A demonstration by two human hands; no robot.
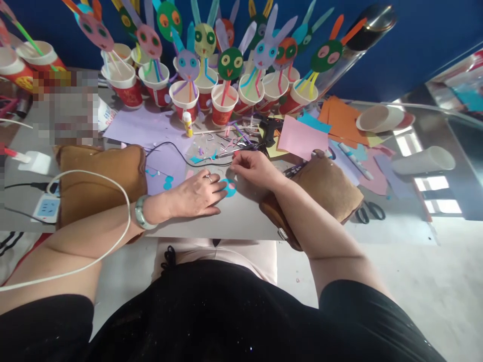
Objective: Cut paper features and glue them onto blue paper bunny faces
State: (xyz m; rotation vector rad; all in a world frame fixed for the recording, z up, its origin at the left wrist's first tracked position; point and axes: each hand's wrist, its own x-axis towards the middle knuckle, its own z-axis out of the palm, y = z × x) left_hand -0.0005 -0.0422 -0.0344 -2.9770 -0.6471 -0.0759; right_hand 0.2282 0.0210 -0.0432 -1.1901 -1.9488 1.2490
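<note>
My left hand lies palm down on the grey table, fingers spread a little, its fingertips at the edge of a small blue paper disc with a pink spot on it. Just above and right of the disc, my right hand has thumb and forefinger pinched together near a small red bit; what they hold is too small to tell. A hot glue gun rests behind my right hand, near paper scraps and a yellow-capped glue stick.
Red paper cups with paper rabbit heads on straws line the back. Brown cushions lie under both forearms. Coloured paper, scissors and fallen white cups are at the right. A white cable crosses my left forearm.
</note>
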